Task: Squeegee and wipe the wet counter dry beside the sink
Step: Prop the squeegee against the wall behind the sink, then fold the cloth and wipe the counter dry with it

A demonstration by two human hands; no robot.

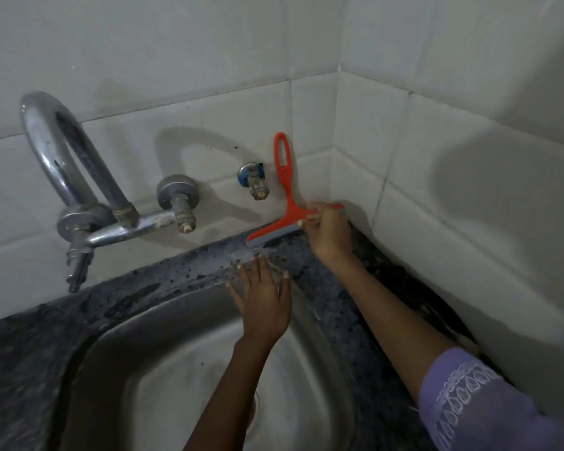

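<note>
Orange plastic squeegee (285, 193) is up at the far side of the table (183, 281), near the right-hand corner where the two tiled walls (437, 177) meet. Its grey rubber blade sits on the dark speckled stone strip behind the sink (176, 369), and the looped handle points up against the white tiles.

The right hand (329, 234) grips the crossbar at the blade's right end, fingers curled over it, so part of that end is hidden. The forearm runs back toward the near right, with a lilac embroidered sleeve (469, 402) at the edge of view.

The left hand (264, 297) is flat and spread, fingers straight, pressing on the far rim of the steel sink, with fingertips reaching onto the stone just in front of the blade. It's holding nothing. The two hands are near each other but not touching.

The stone looks wet and blotchy, with a paler smeared patch right under the blade.

Off to the left there's a chrome tap (79, 177) on the wall with a tall curved spout, and a small valve (254, 180) pokes out of the tiles just left of the squeegee handle. The sink basin fills the near middle, pretty dim.
</note>
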